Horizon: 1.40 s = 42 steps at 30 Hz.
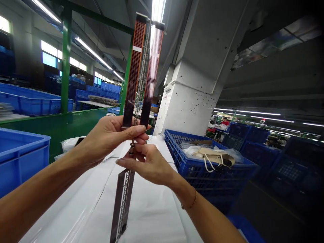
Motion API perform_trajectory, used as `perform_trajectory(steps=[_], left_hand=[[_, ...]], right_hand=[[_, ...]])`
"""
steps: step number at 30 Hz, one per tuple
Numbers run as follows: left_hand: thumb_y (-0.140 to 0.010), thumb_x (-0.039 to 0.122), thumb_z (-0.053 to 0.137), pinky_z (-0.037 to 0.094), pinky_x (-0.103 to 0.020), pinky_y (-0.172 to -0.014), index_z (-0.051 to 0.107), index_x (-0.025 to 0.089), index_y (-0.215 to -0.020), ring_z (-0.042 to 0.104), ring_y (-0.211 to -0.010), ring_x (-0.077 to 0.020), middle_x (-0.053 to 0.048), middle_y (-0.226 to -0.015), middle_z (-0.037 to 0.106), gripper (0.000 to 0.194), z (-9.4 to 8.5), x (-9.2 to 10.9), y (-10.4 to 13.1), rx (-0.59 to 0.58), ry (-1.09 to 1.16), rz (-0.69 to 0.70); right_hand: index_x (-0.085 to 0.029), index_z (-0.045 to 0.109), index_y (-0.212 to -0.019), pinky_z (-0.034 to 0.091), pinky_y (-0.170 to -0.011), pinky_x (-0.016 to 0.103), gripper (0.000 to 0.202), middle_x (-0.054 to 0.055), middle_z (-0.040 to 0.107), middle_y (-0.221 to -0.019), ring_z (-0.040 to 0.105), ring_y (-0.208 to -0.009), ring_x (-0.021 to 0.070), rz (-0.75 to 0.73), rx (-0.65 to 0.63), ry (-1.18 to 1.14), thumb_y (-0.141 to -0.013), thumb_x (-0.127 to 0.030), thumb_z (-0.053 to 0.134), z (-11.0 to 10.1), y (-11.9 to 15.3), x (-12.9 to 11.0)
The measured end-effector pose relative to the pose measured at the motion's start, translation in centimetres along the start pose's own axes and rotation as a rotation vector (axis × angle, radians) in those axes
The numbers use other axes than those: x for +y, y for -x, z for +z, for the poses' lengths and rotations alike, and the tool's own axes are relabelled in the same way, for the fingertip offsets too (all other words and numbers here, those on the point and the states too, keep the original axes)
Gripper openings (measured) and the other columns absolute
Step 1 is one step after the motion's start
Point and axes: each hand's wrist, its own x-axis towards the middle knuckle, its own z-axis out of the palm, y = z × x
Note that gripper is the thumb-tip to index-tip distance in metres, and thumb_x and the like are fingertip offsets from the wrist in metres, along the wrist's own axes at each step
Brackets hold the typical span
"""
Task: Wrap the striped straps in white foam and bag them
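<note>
Upright before me stands a thin metal model with two long orange-and-black gridded panels (pixel 136 64) on either side of a silver lattice mast (pixel 142 67). My left hand (pixel 113 133) is closed around the base of these panels, thumb in front. Just below it, my right hand (pixel 150 163) pinches the model by a small bronze-coloured joint (pixel 132 147). Beneath the right hand hang two darker panels (pixel 117 206) with another lattice strip between them, reaching down over the white table (pixel 154 209). The fingers hide part of the joint.
A blue bin (pixel 24 155) stands at the left. On the right, a blue crate (pixel 202 172) holds plastic bags and a beige item with cords (pixel 214 156). Behind are a white pillar (pixel 192 98) and a green post (pixel 66 60). A person in red (pixel 225 121) is far off.
</note>
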Motion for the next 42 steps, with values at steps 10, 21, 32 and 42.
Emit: perform_trajectory(steps=[10,21,32,42], left_hand=[[-0.076,0.036,0.071,0.057,-0.022,-0.052,0.066,0.014,-0.078,0.065,-0.058,-0.0150,-0.002,-0.069,0.068,0.023,-0.2,-0.2,0.1,0.021,-0.097,-0.004],[-0.075,0.039,0.071,0.056,-0.023,-0.055,0.067,0.015,-0.078,0.066,-0.063,-0.0167,-0.004,-0.072,0.069,0.025,-0.5,-0.6,0.1,0.053,-0.110,-0.026],[-0.076,0.035,0.072,0.054,-0.019,-0.057,0.067,0.013,-0.089,0.065,-0.065,-0.0145,-0.005,-0.074,0.070,0.026,-0.2,-0.2,0.4,0.033,-0.119,-0.063],[-0.075,0.036,0.072,0.053,-0.018,-0.054,0.069,0.018,-0.085,0.064,-0.061,-0.0137,-0.003,-0.070,0.069,0.021,-0.2,-0.5,0.3,0.002,-0.102,-0.095]], right_hand=[[-0.016,0.050,-0.064,0.029,-0.049,0.024,0.033,-0.006,0.044,-0.060,0.039,-0.054,0.0076,0.020,0.058,-0.070,-0.073,-0.037,0.074,0.7,0.1,0.2],[-0.017,0.049,-0.062,0.027,-0.049,0.024,0.036,-0.006,0.043,-0.060,0.034,-0.053,0.0074,0.080,0.065,-0.110,-0.068,-0.039,0.077,0.8,0.2,0.6],[-0.018,0.045,-0.065,0.028,-0.046,0.024,0.035,-0.007,0.040,-0.055,0.036,-0.050,0.0077,0.144,0.092,-0.023,-0.073,-0.040,0.072,1.1,0.2,0.8],[-0.018,0.044,-0.056,0.029,-0.049,0.025,0.040,-0.006,0.041,-0.057,0.038,-0.054,0.0088,0.131,-0.015,-0.193,-0.069,-0.038,0.076,1.1,0.1,0.7]])
